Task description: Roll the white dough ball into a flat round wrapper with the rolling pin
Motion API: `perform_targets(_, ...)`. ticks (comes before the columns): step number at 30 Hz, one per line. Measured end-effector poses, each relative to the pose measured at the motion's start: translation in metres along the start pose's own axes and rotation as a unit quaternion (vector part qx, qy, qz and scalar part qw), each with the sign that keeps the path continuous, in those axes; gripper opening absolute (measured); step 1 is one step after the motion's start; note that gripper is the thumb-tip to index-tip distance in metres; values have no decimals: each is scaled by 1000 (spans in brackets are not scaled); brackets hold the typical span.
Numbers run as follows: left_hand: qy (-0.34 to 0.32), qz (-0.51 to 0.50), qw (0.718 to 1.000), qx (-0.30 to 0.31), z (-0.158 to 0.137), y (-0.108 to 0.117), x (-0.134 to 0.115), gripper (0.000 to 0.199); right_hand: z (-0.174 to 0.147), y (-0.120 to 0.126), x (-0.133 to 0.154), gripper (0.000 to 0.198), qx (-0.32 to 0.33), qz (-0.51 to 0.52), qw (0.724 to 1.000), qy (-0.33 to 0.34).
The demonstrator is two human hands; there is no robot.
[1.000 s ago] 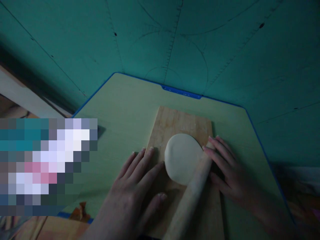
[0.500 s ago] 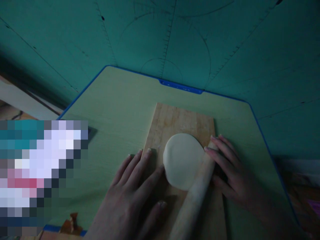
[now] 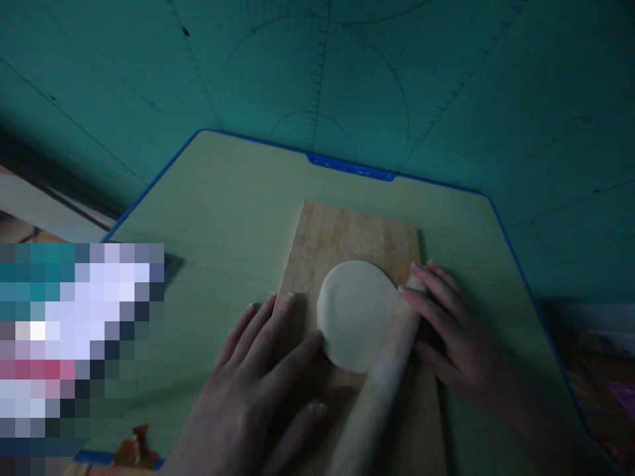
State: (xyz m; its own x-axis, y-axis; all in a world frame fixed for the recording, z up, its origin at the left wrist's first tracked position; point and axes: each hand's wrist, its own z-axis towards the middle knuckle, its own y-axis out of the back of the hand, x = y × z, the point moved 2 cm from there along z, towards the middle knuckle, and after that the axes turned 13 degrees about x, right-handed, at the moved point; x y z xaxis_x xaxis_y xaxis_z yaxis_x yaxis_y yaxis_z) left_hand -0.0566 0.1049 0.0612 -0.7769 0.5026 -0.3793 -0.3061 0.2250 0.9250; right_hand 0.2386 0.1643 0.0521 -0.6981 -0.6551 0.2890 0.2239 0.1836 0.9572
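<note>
A round, flat sheet of pale dough (image 3: pixel 354 314) lies on a wooden cutting board (image 3: pixel 354 228). Across its right edge rests a wooden rolling pin (image 3: pixel 380 390), slanting from lower left to upper right; its near end runs out of the picture. My right hand (image 3: pixel 449 330) has its fingers over the pin's far end, the thumb on the near side. My left hand (image 3: pixel 262 377) is spread at the board's left side, fingers apart, its index fingertip touching the dough's lower left edge.
The board lies on a pale green table (image 3: pixel 223 198) with a blue rim and a blue handle piece (image 3: pixel 352 167) at the back. A pixelated, blurred-out area (image 3: pixel 79 330) covers the left. Near the front left edge is a brown scrap (image 3: pixel 136 449). Behind stands a green marked surface (image 3: pixel 297 66).
The whole scene has shifted slightly left in view as the camera moved. Hands, rolling pin and dough keep nearly the same positions relative to each other.
</note>
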Motion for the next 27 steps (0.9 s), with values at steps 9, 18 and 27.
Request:
perform_targets(9, -43, 14, 999, 6, 2, 5, -3, 54, 0, 0, 0, 60, 2, 12, 1000, -2)
perform_targets(18, -77, 18, 997, 8, 3, 7, -3, 47, -1, -1, -1, 59, -1, 2, 1000, 4)
perform_targets(27, -114, 27, 993, 20, 4, 7, -5, 41, 0, 0, -1, 55, -5, -2, 1000, 15)
